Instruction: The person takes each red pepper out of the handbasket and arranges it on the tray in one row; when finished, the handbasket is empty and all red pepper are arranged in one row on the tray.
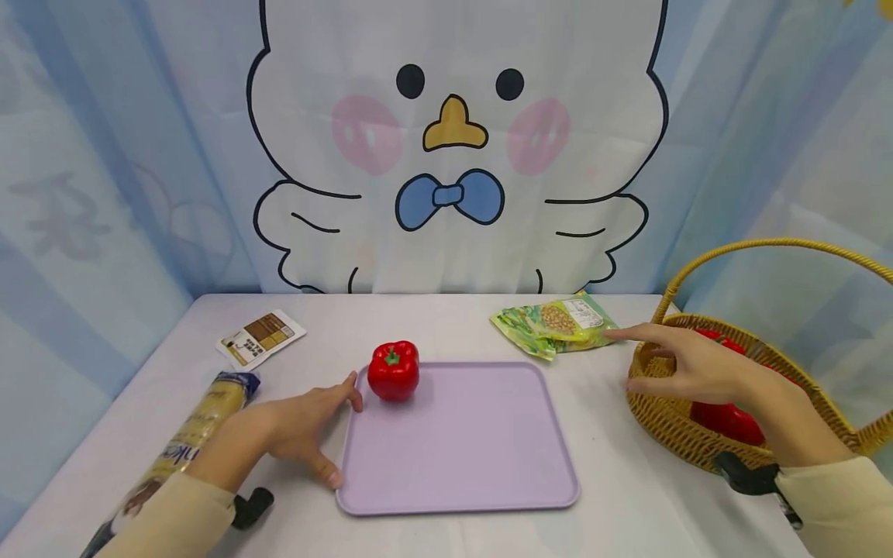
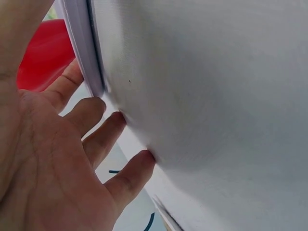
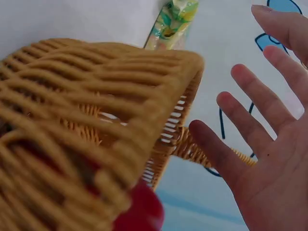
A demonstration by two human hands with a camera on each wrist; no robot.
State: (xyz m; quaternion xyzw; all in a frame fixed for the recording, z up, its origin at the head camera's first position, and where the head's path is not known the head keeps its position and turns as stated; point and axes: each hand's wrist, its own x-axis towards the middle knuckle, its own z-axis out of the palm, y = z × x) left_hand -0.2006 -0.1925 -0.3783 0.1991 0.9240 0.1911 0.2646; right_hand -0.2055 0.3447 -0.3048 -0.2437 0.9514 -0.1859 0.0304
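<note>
A red bell pepper (image 1: pixel 394 372) stands upright at the far left corner of a light purple tray (image 1: pixel 467 442). My left hand (image 1: pixel 307 426) touches the tray's left edge, thumb near the front corner and a fingertip by the pepper. In the left wrist view its fingers (image 2: pixel 132 175) are spread, one against the tray rim (image 2: pixel 79 43). To the right, my right hand (image 1: pixel 698 368) hovers over the near side of a wicker basket (image 1: pixel 663 426), holding nothing. Its fingers look spread in the right wrist view. More red peppers (image 1: pixel 729 422) lie inside the basket, partly hidden by the hand and forearm.
A green and yellow bag (image 1: pixel 551 322) lies behind the tray, close to the right fingertips. On the left are a small brown and white packet (image 1: pixel 261 339) and a long yellow package (image 1: pixel 198 422) partly under the left forearm. The basket's tall handle (image 1: pixel 767 244) arches up.
</note>
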